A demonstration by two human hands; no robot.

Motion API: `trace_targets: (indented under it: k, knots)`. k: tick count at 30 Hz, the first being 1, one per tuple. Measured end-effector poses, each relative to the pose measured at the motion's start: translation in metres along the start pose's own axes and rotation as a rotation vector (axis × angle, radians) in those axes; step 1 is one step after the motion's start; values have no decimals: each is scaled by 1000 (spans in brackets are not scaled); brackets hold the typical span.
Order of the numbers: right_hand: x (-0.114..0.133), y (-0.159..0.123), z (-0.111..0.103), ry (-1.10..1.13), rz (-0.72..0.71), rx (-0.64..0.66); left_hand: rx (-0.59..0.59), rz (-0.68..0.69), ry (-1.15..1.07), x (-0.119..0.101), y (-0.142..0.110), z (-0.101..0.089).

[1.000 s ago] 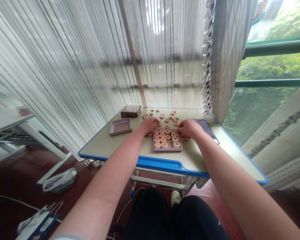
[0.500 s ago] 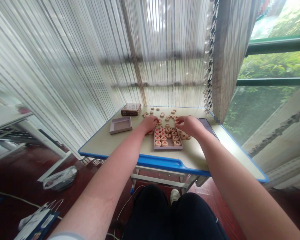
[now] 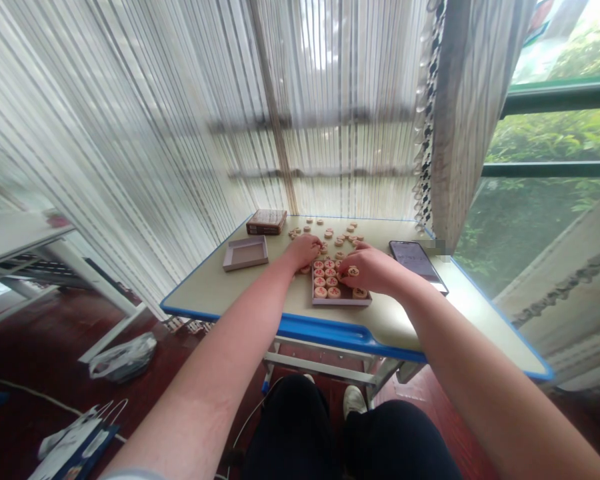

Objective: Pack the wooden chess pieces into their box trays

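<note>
My right hand (image 3: 371, 268) is over the right part of a shallow box (image 3: 342, 302), its fingers closed on a round wooden xiangqi piece (image 3: 353, 271) with a dark character. Rows of xiangqi pieces with red characters (image 3: 333, 283) fill the box's left side, and one dark-lettered piece (image 3: 359, 293) lies in its front right corner. Behind the box's left corner, my left hand (image 3: 304, 251) has its fingers bent together at another xiangqi piece (image 3: 324, 247) among the loose ones. My right hand hides some pieces in the box.
Several loose xiangqi pieces (image 3: 329, 234) lie across the back of the table (image 3: 200, 288). To the left are an empty box lid (image 3: 246, 253) and a brown box (image 3: 267, 221). A phone (image 3: 416, 263) lies on the right. A curtain (image 3: 345, 147) hangs behind.
My right hand has moved toward me from behind the box to over it, carrying a xiangqi piece. My left hand stays at the loose pieces. The view has shifted slightly.
</note>
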State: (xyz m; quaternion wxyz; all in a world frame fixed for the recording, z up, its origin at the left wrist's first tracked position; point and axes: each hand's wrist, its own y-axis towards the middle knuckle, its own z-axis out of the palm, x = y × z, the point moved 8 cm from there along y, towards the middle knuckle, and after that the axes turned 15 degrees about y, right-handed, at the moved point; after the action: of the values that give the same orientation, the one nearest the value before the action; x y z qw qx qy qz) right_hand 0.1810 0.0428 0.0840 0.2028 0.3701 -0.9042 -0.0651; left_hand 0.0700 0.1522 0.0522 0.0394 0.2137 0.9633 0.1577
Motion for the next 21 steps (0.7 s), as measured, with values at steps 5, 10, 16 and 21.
trace_targets:
  k: [5,10,16,21]
  knots:
    - [-4,1,-2,-21,-6,-51,10,19,14,-2,0,0]
    - [-10,2,0,6,28,-90,-1,9,3,1,1,1]
    - [-9,-2,-5,62,71,-77,-7,-12,-35,6,2,5]
    - [-15,-6,-14,169,135,-103,-29,12,-48,6,2,5]
